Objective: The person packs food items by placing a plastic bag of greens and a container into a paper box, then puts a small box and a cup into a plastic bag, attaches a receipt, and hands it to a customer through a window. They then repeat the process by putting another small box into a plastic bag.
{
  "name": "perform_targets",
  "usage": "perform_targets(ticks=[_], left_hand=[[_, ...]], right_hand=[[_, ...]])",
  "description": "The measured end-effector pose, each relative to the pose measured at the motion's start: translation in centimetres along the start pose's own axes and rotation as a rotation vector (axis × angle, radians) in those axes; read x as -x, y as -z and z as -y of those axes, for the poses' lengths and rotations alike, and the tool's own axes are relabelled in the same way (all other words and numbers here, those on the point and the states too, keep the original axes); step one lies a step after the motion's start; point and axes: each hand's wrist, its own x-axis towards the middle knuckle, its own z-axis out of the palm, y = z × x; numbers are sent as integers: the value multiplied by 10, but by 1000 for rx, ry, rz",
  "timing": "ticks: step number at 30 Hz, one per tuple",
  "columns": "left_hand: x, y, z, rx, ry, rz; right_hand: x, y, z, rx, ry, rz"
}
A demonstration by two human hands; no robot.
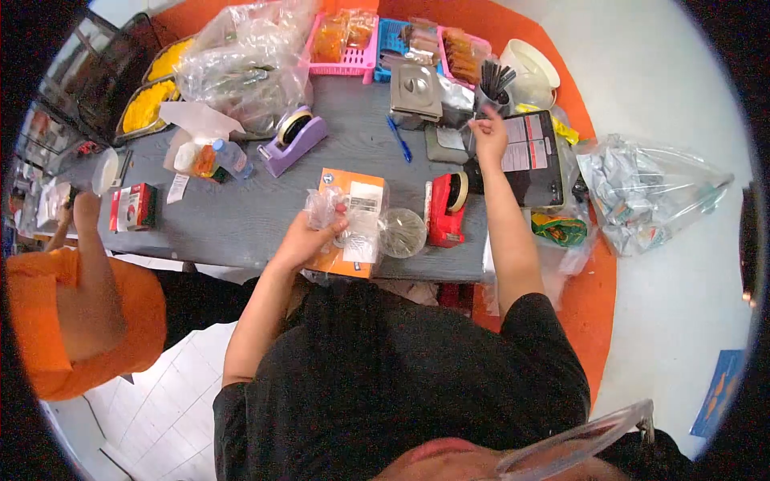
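Observation:
My left hand [306, 239] is closed on a crumpled clear plastic bag [324, 206], above an orange box [333, 260]. A white printed label [365, 215] covers part of that box. Beside it, to the right, is a round clear plastic container [403, 232]. My right hand [491, 143] is stretched forward, its fingertips slightly blurred, in front of a cup [491, 103] of black sticks, perhaps straws or cutlery. Those fingers look apart, and I see nothing held in them. A tablet-like black device [529, 192] with papers lies under and right of my forearm.
A red tape dispenser [445, 216], a purple tape dispenser [292, 143] and a blue pen [399, 138] lie on the dark table [233, 212]. Baskets of packets, like the pink basket [362, 62], line the back. A person in orange [88, 321] works at the left.

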Motion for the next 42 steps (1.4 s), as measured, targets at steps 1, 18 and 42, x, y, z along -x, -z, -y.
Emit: perform_targets(ticks=[1,18,42], left_hand=[[0,0,-1,-4,-4,3],[-8,10,4,176,52,129],[-7,7,11,-324,-317,-31]], right_hand=[[5,3,10,-113,103,-87],[219,-29,162,-652,-86,130],[282,-70,137,-613,-80,56]])
